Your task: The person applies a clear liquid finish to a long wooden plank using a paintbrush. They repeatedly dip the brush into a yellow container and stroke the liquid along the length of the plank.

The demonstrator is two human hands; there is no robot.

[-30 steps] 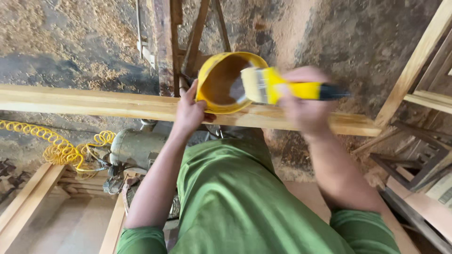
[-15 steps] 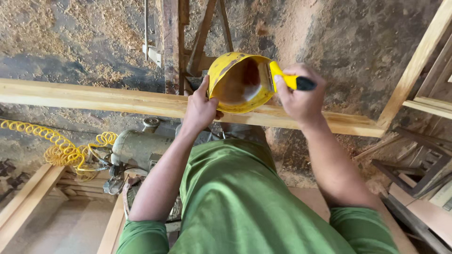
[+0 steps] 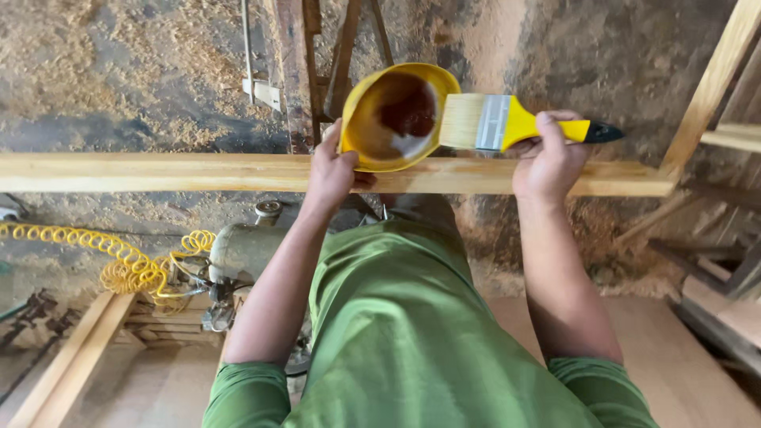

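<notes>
One left hand (image 3: 329,170) gripped one yellow plastic cup (image 3: 396,116) of brown liquid; one right hand (image 3: 548,158) gripped one yellow-handled flat paintbrush (image 3: 507,124) above one long pale wooden plank (image 3: 158,173).

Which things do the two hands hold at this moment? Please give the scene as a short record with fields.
left hand: grips the rim of the yellow bowl, tilted, dark brown liquid inside
right hand: holds the flat brush by its yellow handle, bristles at the bowl's rim
below the hands: long pale wooden beam, lying across the view
floor: sawdust, coiled yellow hose, grey machine
clothing: green garment
</notes>
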